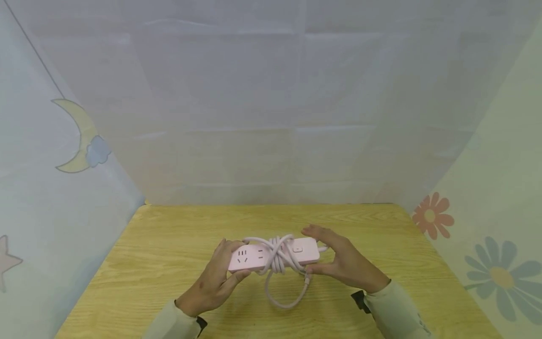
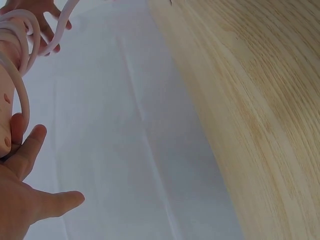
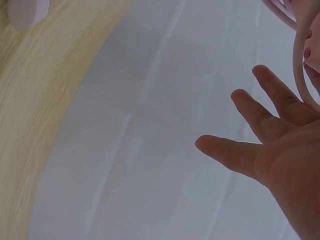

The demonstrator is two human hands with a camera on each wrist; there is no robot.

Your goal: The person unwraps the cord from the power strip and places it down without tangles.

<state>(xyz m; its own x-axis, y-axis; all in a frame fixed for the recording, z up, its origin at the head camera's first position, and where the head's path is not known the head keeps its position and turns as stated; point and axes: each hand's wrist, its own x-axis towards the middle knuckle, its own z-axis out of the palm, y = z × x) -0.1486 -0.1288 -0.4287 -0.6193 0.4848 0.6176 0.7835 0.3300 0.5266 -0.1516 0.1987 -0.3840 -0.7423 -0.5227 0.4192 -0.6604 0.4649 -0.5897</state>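
Note:
A pale pink power strip (image 1: 250, 258) lies across both hands above the table, sockets at its left and a switch at its right. Its cord (image 1: 277, 256) is wound several times round the middle, and a loop hangs down in front. My left hand (image 1: 211, 285) grips the left end, thumb at the near edge and fingers at the far side. At the right end, my right hand (image 1: 345, 263) holds the strip between thumb and fingers; in the right wrist view several fingers (image 3: 235, 155) are spread out. The strip's underside (image 2: 6, 100) shows at the left wrist view's edge.
The wood-grain table (image 1: 169, 235) lies beneath the hands. Behind it rises a pale creased sheet (image 1: 271, 117). Side panels bear a printed moon (image 1: 84, 134) on the left and flowers (image 1: 501, 278) on the right. A pink rounded object (image 3: 27, 12) appears at the right wrist view's corner.

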